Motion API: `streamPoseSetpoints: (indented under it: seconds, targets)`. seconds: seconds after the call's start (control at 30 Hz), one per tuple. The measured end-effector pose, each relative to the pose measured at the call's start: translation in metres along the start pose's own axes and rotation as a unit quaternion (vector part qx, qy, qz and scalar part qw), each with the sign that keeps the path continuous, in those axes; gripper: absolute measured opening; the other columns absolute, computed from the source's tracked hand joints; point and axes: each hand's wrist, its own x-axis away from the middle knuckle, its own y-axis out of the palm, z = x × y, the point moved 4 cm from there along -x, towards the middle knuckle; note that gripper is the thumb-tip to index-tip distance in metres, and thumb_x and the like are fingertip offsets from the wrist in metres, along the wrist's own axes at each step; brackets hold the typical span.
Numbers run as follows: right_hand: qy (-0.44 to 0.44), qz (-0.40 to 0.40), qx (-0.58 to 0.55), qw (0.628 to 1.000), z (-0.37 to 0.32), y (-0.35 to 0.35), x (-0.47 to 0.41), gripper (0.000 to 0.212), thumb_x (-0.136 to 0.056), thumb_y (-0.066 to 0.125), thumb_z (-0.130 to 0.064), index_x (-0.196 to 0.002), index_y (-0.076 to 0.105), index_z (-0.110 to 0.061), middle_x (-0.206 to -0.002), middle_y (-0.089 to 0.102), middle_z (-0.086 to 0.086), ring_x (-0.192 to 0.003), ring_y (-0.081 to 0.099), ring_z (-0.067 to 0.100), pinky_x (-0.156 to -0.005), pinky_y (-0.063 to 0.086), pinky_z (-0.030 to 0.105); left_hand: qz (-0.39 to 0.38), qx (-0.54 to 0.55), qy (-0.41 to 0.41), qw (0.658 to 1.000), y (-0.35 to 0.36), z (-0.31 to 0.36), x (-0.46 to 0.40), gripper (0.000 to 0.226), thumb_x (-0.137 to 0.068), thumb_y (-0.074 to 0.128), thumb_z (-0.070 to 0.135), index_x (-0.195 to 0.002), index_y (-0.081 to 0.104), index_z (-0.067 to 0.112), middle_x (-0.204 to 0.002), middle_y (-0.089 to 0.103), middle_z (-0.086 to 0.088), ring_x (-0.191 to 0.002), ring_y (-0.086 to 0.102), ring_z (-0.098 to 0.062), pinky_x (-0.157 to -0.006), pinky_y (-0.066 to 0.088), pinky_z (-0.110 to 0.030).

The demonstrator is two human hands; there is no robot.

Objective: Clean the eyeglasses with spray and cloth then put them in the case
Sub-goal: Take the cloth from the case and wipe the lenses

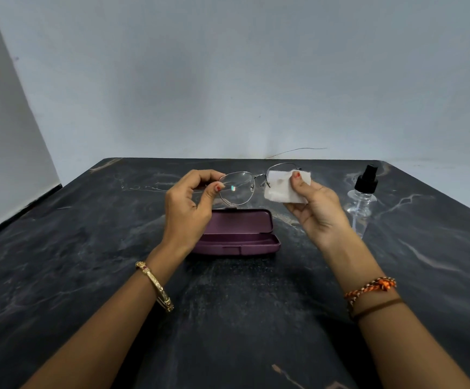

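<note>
dark marble table [59, 248], pale grey wall [228, 66]

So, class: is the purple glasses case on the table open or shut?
Open. The case lies with its lid raised behind the tray, and its hollow inside shows, with no glasses in it.

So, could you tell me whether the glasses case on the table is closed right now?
No, the purple case lies open on the table, its lid tilted back behind the left hand, with nothing visible inside.
</note>
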Motion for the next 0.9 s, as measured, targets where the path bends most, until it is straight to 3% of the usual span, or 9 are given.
streamPoseSetpoints:
  seconds: [0.2,0.3,0.43,0.6,0.73,0.8,0.9]
  targets:
    - [-0.008,0.057,-0.179,0.982,0.009,0.009,0.005,0.009,-0.086,0.058,-0.014,-0.077,0.057,-0.012,-0.053,0.069,-0.005,-0.054,0.067,0.007,-0.062,0.055,0.020,-0.027,0.015,0.004,1.000,0.010,0.003,0.006,0.021,-0.079,0.060,0.000,-0.084,0.060,0.020,-0.082,0.061,0.013,-0.079,0.058,0.006,-0.074,0.047,-0.009]
    - [-0.022,0.039,-0.167,0.985,0.012,0.011,0.005,0.005,-0.085,0.058,-0.010,-0.080,0.059,-0.012,-0.057,0.071,-0.006,-0.060,0.067,0.005,-0.061,0.055,0.017,-0.034,0.008,0.016,0.999,0.012,0.003,0.007,0.017,-0.078,0.060,0.001,-0.085,0.061,0.017,-0.083,0.061,0.013,-0.081,0.059,0.005,-0.075,0.048,-0.011]
    - [-0.025,-0.012,-0.055,0.998,0.007,0.010,0.003,0.009,-0.082,0.059,-0.004,-0.080,0.063,-0.011,-0.060,0.072,-0.007,-0.061,0.068,0.003,-0.058,0.055,0.016,-0.016,0.004,0.015,1.000,0.005,0.001,0.004,0.017,-0.079,0.060,-0.001,-0.088,0.061,0.014,-0.082,0.061,0.011,-0.078,0.058,0.006,-0.072,0.046,-0.008]
    - [-0.018,-0.057,0.039,0.997,-0.008,0.001,0.001,0.017,-0.064,0.066,-0.003,-0.081,0.065,-0.005,-0.064,0.073,-0.002,-0.065,0.070,0.007,-0.058,0.057,0.020,-0.014,-0.003,0.005,1.000,0.002,0.001,-0.001,0.018,-0.080,0.059,-0.001,-0.089,0.060,0.015,-0.080,0.060,0.010,-0.076,0.057,0.006,-0.071,0.044,-0.007]
    - [-0.005,-0.002,-0.009,1.000,-0.007,-0.004,0.000,0.003,-0.081,0.061,-0.008,-0.083,0.061,-0.006,-0.069,0.072,0.000,-0.070,0.067,0.012,-0.058,0.057,0.020,-0.017,-0.002,0.007,1.000,0.004,0.003,0.000,0.019,-0.080,0.059,-0.001,-0.089,0.060,0.016,-0.080,0.060,0.011,-0.076,0.056,0.007,-0.072,0.044,-0.007]
    - [0.002,0.037,-0.068,0.997,-0.002,-0.003,0.000,0.005,-0.082,0.061,-0.013,-0.082,0.059,-0.008,-0.074,0.069,0.003,-0.071,0.065,0.014,-0.056,0.057,0.020,-0.024,-0.003,0.013,1.000,0.007,0.005,0.003,0.020,-0.080,0.058,-0.002,-0.089,0.059,0.015,-0.080,0.059,0.012,-0.077,0.056,0.008,-0.072,0.044,-0.008]
    - [-0.002,0.050,-0.120,0.992,0.007,0.002,0.002,0.004,-0.082,0.062,-0.013,-0.080,0.059,-0.012,-0.065,0.070,-0.001,-0.062,0.067,0.011,-0.055,0.056,0.020,-0.039,-0.019,0.026,0.999,0.011,0.007,0.007,0.020,-0.079,0.059,-0.003,-0.091,0.060,0.013,-0.081,0.060,0.006,-0.078,0.055,0.004,-0.073,0.046,-0.011]
